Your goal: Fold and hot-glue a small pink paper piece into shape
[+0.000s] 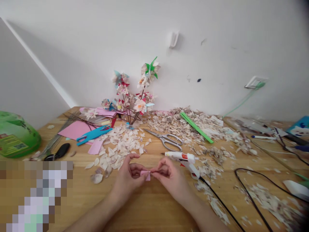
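Here, both hands are pinching a small pink folded paper piece [145, 175].
Left hand [129, 175] and right hand [169, 175] are clamping its edges with fingertips; it is looking light, soft, easily creased.

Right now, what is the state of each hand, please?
Left hand: closed, pinching the small pink paper piece.
Right hand: closed, pinching the same paper piece.

— Can we read any writing here?
— No. We see a label on the green bottle [14, 135] at the left of the worktop [154, 209], but its print is too small and blurred for us to make out.
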The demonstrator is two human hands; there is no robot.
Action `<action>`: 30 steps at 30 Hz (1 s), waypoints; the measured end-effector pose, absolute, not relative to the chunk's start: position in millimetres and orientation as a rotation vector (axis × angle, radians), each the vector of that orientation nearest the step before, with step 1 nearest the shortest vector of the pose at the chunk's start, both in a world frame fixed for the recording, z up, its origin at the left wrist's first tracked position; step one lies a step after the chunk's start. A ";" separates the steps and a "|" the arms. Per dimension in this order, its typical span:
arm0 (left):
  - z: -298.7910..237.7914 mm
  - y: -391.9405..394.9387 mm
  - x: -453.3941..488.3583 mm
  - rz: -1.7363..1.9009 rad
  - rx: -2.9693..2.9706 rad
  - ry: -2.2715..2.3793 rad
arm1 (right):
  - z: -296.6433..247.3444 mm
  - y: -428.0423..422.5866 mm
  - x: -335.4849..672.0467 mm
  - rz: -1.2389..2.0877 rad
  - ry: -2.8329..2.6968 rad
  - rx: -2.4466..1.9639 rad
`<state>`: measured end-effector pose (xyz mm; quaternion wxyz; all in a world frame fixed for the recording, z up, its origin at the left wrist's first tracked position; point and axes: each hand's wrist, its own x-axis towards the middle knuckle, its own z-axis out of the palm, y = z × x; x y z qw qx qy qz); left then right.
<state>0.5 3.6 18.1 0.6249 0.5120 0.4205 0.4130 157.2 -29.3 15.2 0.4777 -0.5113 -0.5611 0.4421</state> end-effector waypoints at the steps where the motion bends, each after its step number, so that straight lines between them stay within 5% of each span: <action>1: 17.9 3.7 0.7 0.951 1.175 0.968 | 15.0 -29.1 157.6 1.075 -1.368 -1.261; 10: 19.7 5.9 -2.5 0.788 0.963 0.960 | 19.3 -32.5 157.0 0.971 -1.469 -1.284; 21: 27.9 2.9 -2.0 0.736 0.781 0.981 | 19.1 -41.9 158.5 -0.031 -2.161 -1.222; 30: 27.8 2.2 -5.1 0.648 0.759 1.009 | 27.3 -40.9 156.2 -0.203 -2.268 -1.011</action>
